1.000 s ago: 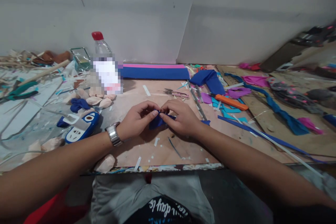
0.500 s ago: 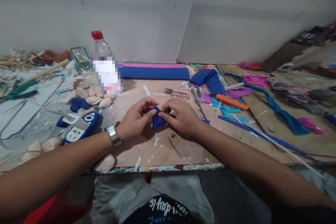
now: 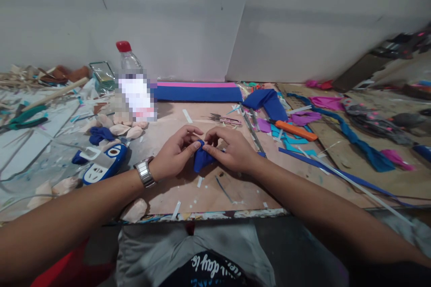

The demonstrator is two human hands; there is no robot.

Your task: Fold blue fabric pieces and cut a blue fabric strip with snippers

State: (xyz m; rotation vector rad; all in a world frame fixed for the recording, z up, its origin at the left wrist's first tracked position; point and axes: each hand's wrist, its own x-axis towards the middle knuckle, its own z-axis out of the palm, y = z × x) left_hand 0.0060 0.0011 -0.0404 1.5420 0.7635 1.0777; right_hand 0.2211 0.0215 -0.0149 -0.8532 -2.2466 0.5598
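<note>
Both hands meet above the middle of the table, pinching a small piece of blue fabric (image 3: 203,158). My left hand (image 3: 178,149), with a metal watch (image 3: 146,172) on its wrist, grips the fabric's top edge between thumb and fingers. From the other side, my right hand (image 3: 229,149) holds the same piece, its thumb beside the left thumb. The fabric's lower part hangs loose below the thumbs, and its right portion is partly hidden behind my right hand. Just beyond the hands lie pink thread snips (image 3: 225,119).
A red-capped bottle (image 3: 129,60), a blue power strip (image 3: 106,164) and pale wrapped lumps (image 3: 134,132) stand or lie at left. Along the wall is a long blue strip (image 3: 198,93). An orange utility knife (image 3: 295,130) lies among fabric scraps at right.
The blue fabric's lower part hangs slightly lower and looks more crumpled. Both hands keep their pinch in nearly the same place, and the view has shifted slightly.
</note>
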